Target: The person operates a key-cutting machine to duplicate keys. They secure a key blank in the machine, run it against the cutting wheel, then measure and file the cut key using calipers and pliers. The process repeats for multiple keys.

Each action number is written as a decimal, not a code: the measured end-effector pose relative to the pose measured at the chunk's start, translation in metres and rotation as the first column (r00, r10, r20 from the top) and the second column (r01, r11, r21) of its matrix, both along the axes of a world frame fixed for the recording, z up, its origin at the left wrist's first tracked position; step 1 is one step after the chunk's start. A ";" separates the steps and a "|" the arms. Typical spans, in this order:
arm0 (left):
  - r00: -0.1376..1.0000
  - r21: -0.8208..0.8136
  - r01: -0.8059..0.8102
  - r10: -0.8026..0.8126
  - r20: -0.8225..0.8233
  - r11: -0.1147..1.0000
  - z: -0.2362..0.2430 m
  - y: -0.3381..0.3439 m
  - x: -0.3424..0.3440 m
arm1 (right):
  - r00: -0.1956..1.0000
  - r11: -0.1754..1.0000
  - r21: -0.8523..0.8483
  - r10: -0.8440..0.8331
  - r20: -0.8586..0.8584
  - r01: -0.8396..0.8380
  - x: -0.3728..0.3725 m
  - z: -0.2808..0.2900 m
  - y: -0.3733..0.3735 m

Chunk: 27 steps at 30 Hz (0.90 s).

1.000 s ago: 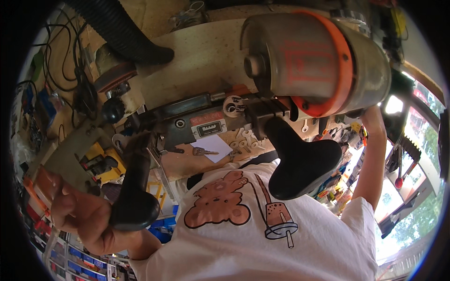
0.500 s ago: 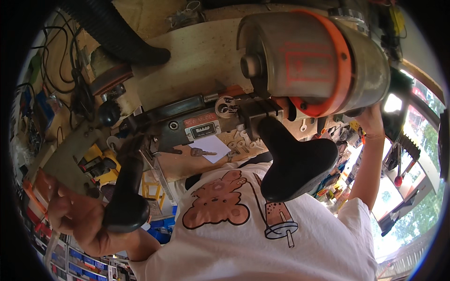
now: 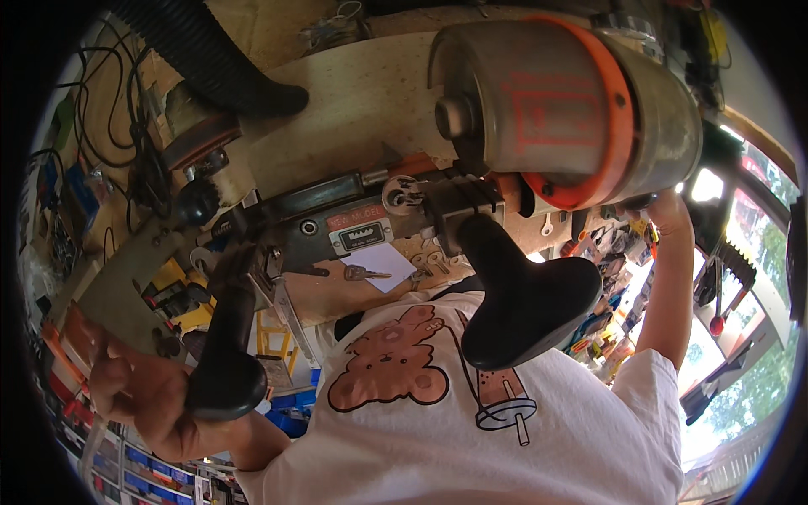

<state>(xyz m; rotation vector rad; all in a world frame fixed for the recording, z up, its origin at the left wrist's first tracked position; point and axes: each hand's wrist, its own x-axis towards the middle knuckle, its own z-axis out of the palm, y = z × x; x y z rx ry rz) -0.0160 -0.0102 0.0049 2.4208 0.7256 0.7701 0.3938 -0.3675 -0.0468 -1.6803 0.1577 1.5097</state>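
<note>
Head view. Left hand point(image 3: 151, 404): fingers loosely curled beside the black, round-ended lever point(image 3: 225, 379) just to its right; contact unclear. Right hand point(image 3: 667, 214): at the far end of the grey-and-orange cylindrical housing point(image 3: 576, 122), fingers hidden, grip can't be told. Lever looks stiff, slick; best held around the rounded end. Housing probably rigid, heavy.

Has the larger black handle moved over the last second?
Yes. The larger black handle has shifted slightly left in the picture, judged against the orange-banded machine cover.
</note>
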 end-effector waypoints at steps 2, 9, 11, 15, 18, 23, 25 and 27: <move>1.000 0.002 0.013 -0.013 0.013 1.000 -0.002 0.002 0.001 | 0.929 0.966 -0.105 -0.191 0.316 0.234 -0.014 -0.009 0.007; 0.999 0.016 -0.028 0.028 -0.018 0.999 0.001 0.001 0.000 | 0.901 0.954 0.133 -0.299 0.315 0.270 -0.034 -0.010 -0.005; 0.990 0.011 -0.121 0.122 -0.074 0.993 0.002 -0.004 0.004 | 0.943 0.961 0.069 -0.277 0.186 0.268 -0.016 -0.018 -0.024; 1.000 0.064 0.020 -0.021 0.020 0.998 -0.001 0.007 0.009 | 0.845 0.945 -0.079 -0.243 0.476 0.316 -0.012 -0.032 -0.031; 0.989 0.077 0.097 -0.105 0.103 0.992 -0.006 0.010 0.010 | 0.627 0.901 -0.155 -0.150 0.764 0.404 -0.024 -0.034 -0.018; 0.992 0.071 0.022 -0.030 0.121 0.997 -0.010 0.004 0.014 | 0.033 0.990 0.119 -0.122 0.992 0.080 -0.111 0.034 0.046; 0.984 -0.003 0.028 -0.027 0.179 1.000 -0.010 0.001 -0.001 | 0.137 0.979 0.153 -0.135 0.981 -0.131 -0.163 0.027 0.052; 0.981 0.047 0.098 -0.104 0.166 0.994 -0.012 -0.009 -0.012 | 0.273 0.925 0.019 0.093 0.957 -0.379 -0.210 0.010 0.082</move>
